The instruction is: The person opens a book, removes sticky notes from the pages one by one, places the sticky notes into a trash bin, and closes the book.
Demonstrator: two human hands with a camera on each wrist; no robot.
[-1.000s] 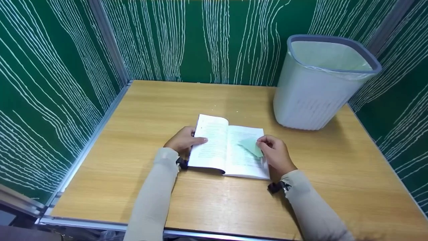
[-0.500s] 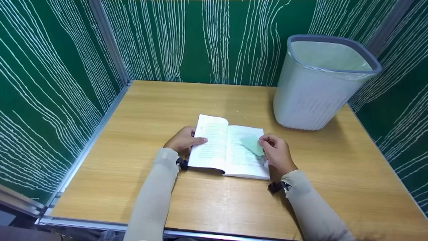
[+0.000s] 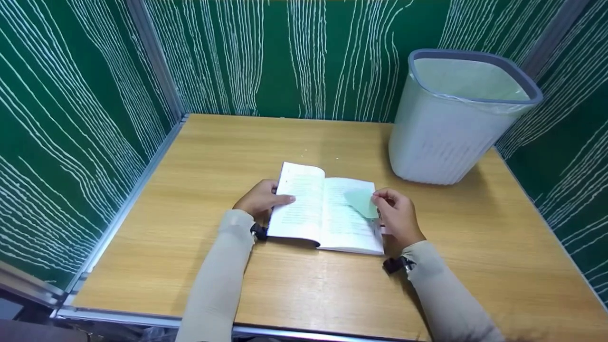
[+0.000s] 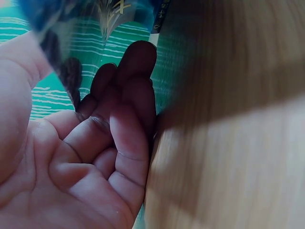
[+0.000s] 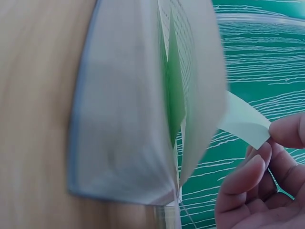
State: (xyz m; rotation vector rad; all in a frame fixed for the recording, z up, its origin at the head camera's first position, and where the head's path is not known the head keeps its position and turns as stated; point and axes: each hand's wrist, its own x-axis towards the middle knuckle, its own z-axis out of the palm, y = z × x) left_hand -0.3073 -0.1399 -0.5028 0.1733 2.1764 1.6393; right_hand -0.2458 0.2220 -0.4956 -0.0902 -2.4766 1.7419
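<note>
Book: left hand grips left side | right hand pinches green paper slip, shifted further right, likely sliding off

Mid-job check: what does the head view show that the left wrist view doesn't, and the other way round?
Only the head view shows the bin and the right grip pinching the green note over the printed pages. Only the left wrist view shows the gold-marked blue cover and the palm of the left grip. Both show the left grip, the book, the table and the white-lined green wall.
</note>
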